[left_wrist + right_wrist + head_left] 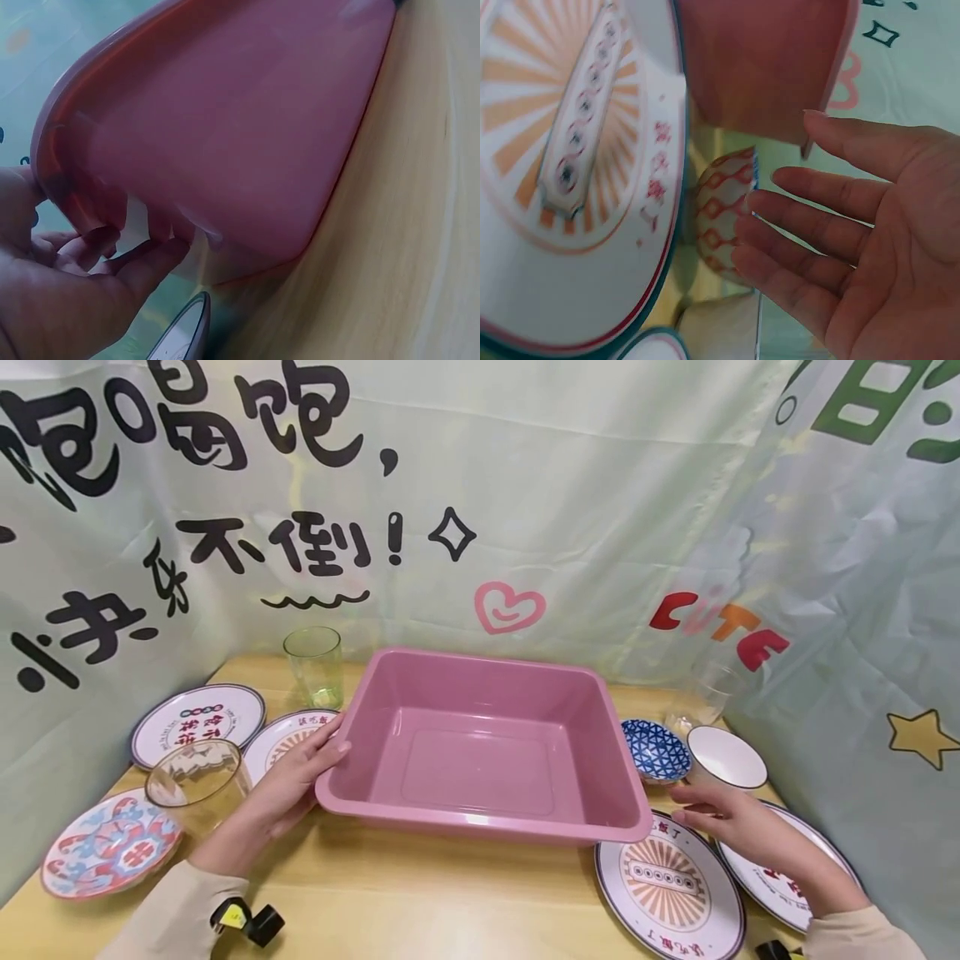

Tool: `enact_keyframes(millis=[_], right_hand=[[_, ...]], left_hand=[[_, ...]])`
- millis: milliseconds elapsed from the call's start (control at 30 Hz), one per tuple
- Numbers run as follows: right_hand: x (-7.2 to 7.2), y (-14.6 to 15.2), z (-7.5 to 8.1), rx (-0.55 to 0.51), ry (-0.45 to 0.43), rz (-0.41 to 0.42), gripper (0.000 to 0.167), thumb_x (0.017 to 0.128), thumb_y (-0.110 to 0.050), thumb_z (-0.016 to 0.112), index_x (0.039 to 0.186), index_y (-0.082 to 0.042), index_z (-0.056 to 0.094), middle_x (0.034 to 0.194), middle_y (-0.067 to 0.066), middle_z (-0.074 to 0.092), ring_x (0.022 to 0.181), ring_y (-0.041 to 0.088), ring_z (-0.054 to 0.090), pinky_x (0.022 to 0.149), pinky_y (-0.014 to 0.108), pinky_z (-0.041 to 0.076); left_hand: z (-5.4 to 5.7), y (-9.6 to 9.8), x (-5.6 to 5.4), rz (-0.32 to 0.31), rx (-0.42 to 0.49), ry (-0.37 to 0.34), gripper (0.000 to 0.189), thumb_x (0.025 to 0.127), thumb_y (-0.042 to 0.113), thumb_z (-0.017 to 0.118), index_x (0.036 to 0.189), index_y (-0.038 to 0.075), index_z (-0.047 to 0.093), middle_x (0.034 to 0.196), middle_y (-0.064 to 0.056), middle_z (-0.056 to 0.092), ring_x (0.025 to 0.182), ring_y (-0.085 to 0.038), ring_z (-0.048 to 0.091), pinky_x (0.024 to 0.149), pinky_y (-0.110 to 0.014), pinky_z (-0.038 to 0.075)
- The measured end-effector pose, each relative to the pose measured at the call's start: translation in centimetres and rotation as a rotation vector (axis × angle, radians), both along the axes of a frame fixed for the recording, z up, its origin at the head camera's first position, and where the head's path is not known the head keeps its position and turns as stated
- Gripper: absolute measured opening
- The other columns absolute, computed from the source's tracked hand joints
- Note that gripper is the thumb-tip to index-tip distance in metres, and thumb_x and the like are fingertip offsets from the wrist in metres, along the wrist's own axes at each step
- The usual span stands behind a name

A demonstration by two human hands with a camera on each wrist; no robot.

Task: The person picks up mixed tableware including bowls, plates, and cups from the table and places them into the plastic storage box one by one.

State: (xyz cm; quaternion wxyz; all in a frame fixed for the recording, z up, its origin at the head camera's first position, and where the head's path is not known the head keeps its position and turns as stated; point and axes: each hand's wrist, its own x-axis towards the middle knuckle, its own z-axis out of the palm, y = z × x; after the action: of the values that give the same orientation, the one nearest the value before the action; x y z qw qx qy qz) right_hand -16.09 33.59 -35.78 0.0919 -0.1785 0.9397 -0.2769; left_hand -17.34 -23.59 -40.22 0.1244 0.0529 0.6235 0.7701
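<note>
A pink rectangular plastic basin stands at the middle of the table with nothing inside. My left hand grips its left rim, thumb over the top and fingers curled underneath, as the left wrist view of the hand shows. Off the basin's right front corner, my right hand hovers with fingers extended and holds nothing. In the right wrist view its palm faces a patterned bowl. That hand is near the blue-and-white bowl and above a sunburst plate.
Left of the basin are a green glass, an amber glass, a floral plate and two white plates, one lettered. On the right lie a white bowl, a clear glass and another plate. Printed cloth encloses the table.
</note>
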Motion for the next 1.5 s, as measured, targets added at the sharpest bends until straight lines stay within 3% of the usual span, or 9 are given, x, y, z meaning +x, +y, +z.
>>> enact_keyframes(millis=[267, 533, 733, 1133, 1300, 1500], right_hand=[[-0.4, 1.0, -1.2, 0.102, 0.037, -0.025, 0.042, 0.092, -0.027, 0.069, 0.12, 0.004, 0.064, 0.111, 0.014, 0.068, 0.096, 0.026, 0.066, 0.074, 0.026, 0.055], [-1.5, 1.2, -1.8, 0.168, 0.001, -0.018, 0.042, 0.089, -0.026, 0.072, 0.117, 0.004, 0.064, 0.109, 0.015, 0.068, 0.093, 0.026, 0.067, 0.078, 0.04, 0.056], [-2.1, 1.0, -2.6, 0.219, 0.046, 0.044, 0.034, 0.087, -0.022, 0.073, 0.11, 0.001, 0.066, 0.094, 0.003, 0.069, 0.086, 0.022, 0.065, 0.075, 0.039, 0.054], [-3.0, -0.1, -3.3, 0.34, 0.057, 0.006, 0.008, 0.086, -0.014, 0.073, 0.09, -0.009, 0.067, 0.078, -0.004, 0.062, 0.07, 0.013, 0.054, 0.065, 0.037, 0.05], [-3.1, 0.1, -3.8, 0.352, 0.052, -0.003, 0.008, 0.085, -0.011, 0.073, 0.087, -0.01, 0.066, 0.074, -0.005, 0.059, 0.067, 0.013, 0.051, 0.062, 0.035, 0.047], [-3.1, 0.2, -4.1, 0.345, 0.051, -0.012, 0.008, 0.084, -0.01, 0.074, 0.087, -0.01, 0.066, 0.075, -0.005, 0.06, 0.068, 0.012, 0.053, 0.064, 0.037, 0.049]], left_hand=[[0.0, -0.9, 0.2, -0.079, 0.088, -0.03, 0.064, 0.105, 0.022, 0.046, 0.158, 0.029, 0.01, 0.159, -0.021, 0.014, 0.121, -0.024, 0.055, 0.098, -0.039, 0.048], [0.3, -0.6, 0.3, -0.039, 0.062, -0.028, 0.066, 0.104, 0.025, 0.049, 0.158, 0.029, 0.009, 0.158, -0.023, 0.015, 0.119, -0.024, 0.056, 0.098, -0.039, 0.048], [0.4, -0.6, 0.3, -0.028, 0.057, -0.032, 0.067, 0.104, 0.025, 0.049, 0.158, 0.029, 0.009, 0.157, -0.022, 0.019, 0.117, -0.022, 0.057, 0.097, -0.039, 0.048], [0.5, -0.4, 0.2, -0.042, 0.055, -0.023, 0.067, 0.104, 0.024, 0.048, 0.158, 0.027, 0.008, 0.158, -0.023, 0.016, 0.119, -0.023, 0.055, 0.098, -0.041, 0.048], [0.5, -0.3, 0.1, -0.054, 0.048, -0.006, 0.066, 0.105, 0.024, 0.047, 0.158, 0.025, 0.007, 0.159, -0.022, 0.013, 0.123, -0.023, 0.052, 0.1, -0.04, 0.046], [0.5, -0.1, 0.2, -0.043, 0.04, -0.019, 0.068, 0.104, 0.025, 0.05, 0.158, 0.026, 0.008, 0.157, -0.025, 0.016, 0.116, -0.022, 0.057, 0.097, -0.039, 0.049]])
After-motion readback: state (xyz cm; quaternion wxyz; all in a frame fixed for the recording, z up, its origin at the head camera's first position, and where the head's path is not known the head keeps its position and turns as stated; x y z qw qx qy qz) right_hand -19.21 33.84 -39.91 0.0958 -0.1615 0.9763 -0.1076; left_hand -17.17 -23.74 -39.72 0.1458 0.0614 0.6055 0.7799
